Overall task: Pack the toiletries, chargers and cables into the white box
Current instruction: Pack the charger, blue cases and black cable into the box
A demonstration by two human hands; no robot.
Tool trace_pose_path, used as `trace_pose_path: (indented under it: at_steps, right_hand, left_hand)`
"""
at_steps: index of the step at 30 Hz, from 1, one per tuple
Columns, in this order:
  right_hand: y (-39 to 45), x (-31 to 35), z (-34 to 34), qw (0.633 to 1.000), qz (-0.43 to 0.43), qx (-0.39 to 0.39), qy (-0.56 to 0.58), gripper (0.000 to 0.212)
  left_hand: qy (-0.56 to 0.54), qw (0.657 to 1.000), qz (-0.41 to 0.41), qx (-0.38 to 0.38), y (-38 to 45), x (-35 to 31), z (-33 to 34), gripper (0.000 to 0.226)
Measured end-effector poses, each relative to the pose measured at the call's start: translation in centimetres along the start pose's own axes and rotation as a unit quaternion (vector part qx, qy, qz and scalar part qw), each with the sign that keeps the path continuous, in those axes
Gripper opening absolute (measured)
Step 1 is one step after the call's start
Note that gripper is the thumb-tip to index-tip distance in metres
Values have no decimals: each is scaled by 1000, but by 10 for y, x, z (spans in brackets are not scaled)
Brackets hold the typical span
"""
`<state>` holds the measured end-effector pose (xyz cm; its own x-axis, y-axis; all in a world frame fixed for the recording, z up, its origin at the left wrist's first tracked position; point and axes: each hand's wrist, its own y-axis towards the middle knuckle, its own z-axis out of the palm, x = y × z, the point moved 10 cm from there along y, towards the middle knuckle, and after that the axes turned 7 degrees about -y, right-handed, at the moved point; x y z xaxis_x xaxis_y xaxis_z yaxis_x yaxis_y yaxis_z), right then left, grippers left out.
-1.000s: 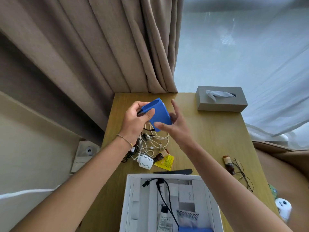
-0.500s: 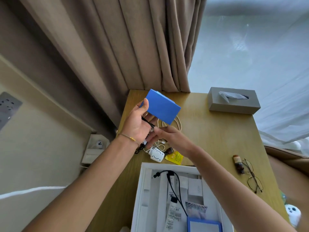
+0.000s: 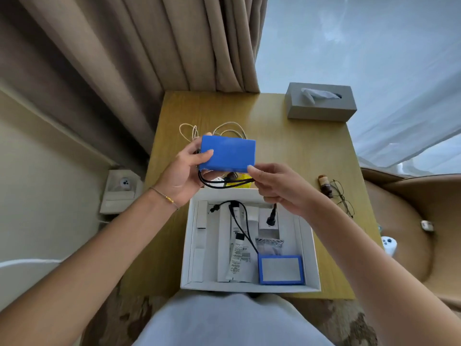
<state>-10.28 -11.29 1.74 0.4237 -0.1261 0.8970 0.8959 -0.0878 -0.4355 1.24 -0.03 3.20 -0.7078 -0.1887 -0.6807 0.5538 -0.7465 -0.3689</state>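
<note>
the left hand (image 3: 185, 171) is gripping the blue block (image 3: 228, 153) above the white box (image 3: 308, 236) while the right hand (image 3: 279, 188) is pinching its black cable (image 3: 224, 183), apparently gathering the slack so both go in together.

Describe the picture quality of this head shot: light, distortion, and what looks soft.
Head view: daylight through the sheer curtain on the right gives flat light with faint shadows; the frame's corners darken; wide-angle bending curves the forearms and splays the brown curtain; the blue pack between the left hand and right hand looks slightly soft; print on the tube in the white box is unreadable.
</note>
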Motion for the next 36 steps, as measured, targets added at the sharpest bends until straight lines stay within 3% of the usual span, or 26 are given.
trace_pose_path:
  at_steps: [3, 5, 8, 11, 22, 30, 36]
  right_hand:
    - [-16, -20, -2, 999, 42, -9, -13, 37]
    - [-26, -38, -6, 996, 80, -16, -24, 39]
    - [-38, -67, -14, 989, 137, -19, -48, 31]
    - [-46, -96, -17, 978, 200, -21, -58, 30]
    - [-38, -156, -45, 904, 297, -163, -260, 33]
    - [-26, -133, -60, 864, 156, -290, -381, 30]
    - [-21, -116, -52, 810, 78, -291, -504, 24]
  left_hand:
    - [51, 998, -37, 6, -10, 23, -4, 47]
    - [177, 983, -47, 18, -17, 33, -8, 53]
    - [413, 907, -49, 59, -24, 57, -7, 68]
    - [538, 840, -39, 68, -21, 89, -4, 79]
    - [757, 649, 60, 33, 16, 154, -8, 71]
    - [763, 639, 97, 25, 20, 168, 1, 66]
    - [767, 633, 92, 42, 16, 171, 7, 71]
